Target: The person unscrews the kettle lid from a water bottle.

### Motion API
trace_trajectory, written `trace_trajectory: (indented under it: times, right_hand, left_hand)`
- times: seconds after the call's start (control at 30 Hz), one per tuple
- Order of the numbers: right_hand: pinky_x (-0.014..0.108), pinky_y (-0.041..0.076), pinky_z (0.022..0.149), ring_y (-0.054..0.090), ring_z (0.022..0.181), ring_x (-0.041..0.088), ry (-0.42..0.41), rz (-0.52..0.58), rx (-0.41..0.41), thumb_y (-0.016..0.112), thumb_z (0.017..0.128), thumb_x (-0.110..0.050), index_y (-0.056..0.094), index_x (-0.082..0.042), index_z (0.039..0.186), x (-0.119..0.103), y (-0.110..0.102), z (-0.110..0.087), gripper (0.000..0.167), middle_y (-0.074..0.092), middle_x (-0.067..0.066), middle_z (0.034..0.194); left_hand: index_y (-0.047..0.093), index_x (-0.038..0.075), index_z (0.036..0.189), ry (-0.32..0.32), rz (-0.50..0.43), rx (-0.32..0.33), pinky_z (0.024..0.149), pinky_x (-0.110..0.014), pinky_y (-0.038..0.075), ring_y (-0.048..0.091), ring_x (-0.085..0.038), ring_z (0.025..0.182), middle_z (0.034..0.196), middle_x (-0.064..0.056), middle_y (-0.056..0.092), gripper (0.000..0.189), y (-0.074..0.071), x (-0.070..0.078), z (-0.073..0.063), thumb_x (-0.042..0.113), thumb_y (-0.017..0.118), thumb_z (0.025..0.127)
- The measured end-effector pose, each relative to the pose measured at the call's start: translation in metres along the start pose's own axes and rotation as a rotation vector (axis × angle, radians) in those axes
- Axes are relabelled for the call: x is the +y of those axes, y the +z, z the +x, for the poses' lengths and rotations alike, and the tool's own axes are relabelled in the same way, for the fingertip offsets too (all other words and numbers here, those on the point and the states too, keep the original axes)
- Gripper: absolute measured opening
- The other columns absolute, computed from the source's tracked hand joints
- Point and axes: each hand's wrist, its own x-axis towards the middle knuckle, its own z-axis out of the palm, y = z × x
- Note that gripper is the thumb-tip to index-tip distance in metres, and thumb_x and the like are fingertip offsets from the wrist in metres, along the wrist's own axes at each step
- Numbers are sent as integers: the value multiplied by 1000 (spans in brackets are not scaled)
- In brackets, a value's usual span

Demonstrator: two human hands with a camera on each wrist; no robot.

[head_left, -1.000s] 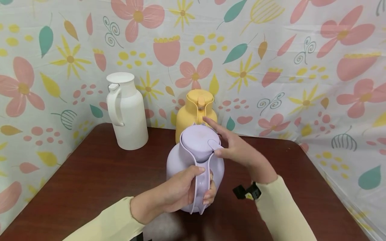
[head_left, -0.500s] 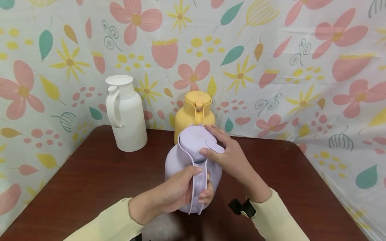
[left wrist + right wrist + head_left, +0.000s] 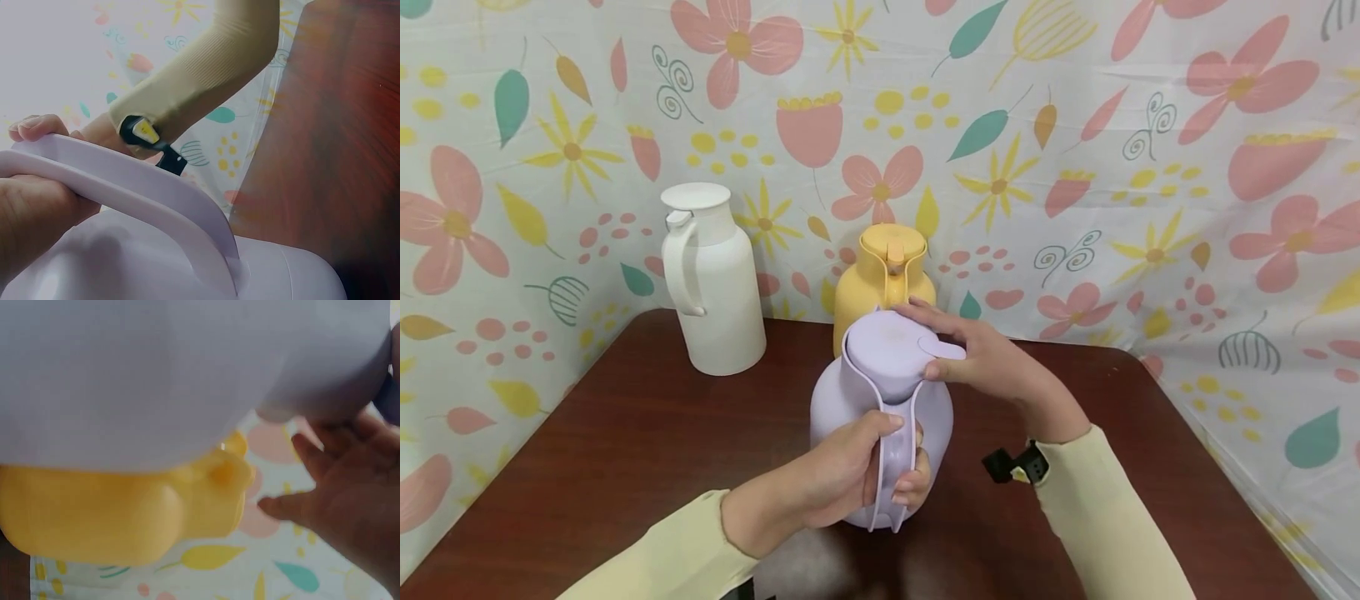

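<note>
A lilac thermos jug (image 3: 835,417) stands on the table, its handle facing me. My left hand (image 3: 842,475) grips that handle (image 3: 895,467), the thumb lying along its top. In the left wrist view, the fingers of my left hand wrap round the handle (image 3: 144,169). My right hand (image 3: 981,354) holds the round lilac lid (image 3: 887,342) at its right side, thumb near the lid's tab (image 3: 943,348) and a finger at the far rim. In the right wrist view, two fingers of my right hand (image 3: 356,487) stick out away from the jug.
Just behind the lilac jug stands a yellow thermos jug (image 3: 857,300). A white jug (image 3: 718,292) is at the back left of the dark wooden table (image 3: 700,450). A flower-printed sheet (image 3: 1075,125) hangs behind the table and along its sides.
My right hand came in over the lid, then shifted right and away from me. The lid's tab has turned counterclockwise over the last half second. My left hand has kept its grip.
</note>
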Motion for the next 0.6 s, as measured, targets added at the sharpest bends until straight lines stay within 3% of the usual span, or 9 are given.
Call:
trace_trajectory:
  times: [0.13,0.23,0.27,0.37,0.47,0.5,0.6]
  right_hand:
    - [20,35,116,15,161,34,-19,54,-116,72,76,-74,41,-17,156,7,-13,10,103,25,16,170]
    - [9,34,111,12,161,36,-42,126,-202,75,74,-71,39,-15,156,11,-20,18,105,22,18,170]
    - [9,33,112,11,161,36,-57,151,-234,75,75,-70,38,-13,156,13,-22,21,106,24,15,170]
    - [10,33,115,20,160,16,-98,204,-339,76,78,-65,34,-9,157,17,-28,30,106,36,-6,166]
    - [13,35,115,33,149,-2,-138,233,-437,76,81,-60,30,-8,158,21,-33,40,104,45,-26,155]
    - [13,36,114,37,144,-7,-146,239,-459,76,81,-59,32,-12,159,22,-34,42,101,45,-29,153]
    - [14,38,113,42,141,-5,-168,265,-510,76,83,-55,38,-29,157,23,-36,49,87,47,-28,152]
  left_hand:
    - [36,12,86,-5,3,-1,70,-25,39,40,-9,65,67,7,42,26,0,0,0,26,19,99]
    - [36,11,86,1,4,-12,71,-25,39,40,-9,65,68,7,42,27,0,0,0,27,19,100]
    - [36,11,86,3,5,-17,71,-25,39,40,-9,65,68,7,42,28,-1,0,0,27,19,100]
    - [36,11,86,9,3,-26,71,-25,39,41,-9,65,68,7,43,28,-1,-1,1,27,19,101]
    - [36,11,85,12,1,-31,71,-26,39,41,-10,66,68,6,43,28,-1,-1,1,27,18,100]
    - [36,11,85,13,1,-32,71,-26,39,40,-10,66,68,6,43,29,-1,0,1,27,18,100]
    - [36,11,84,13,1,-30,71,-26,38,40,-10,66,69,6,43,29,-1,0,0,27,18,100]
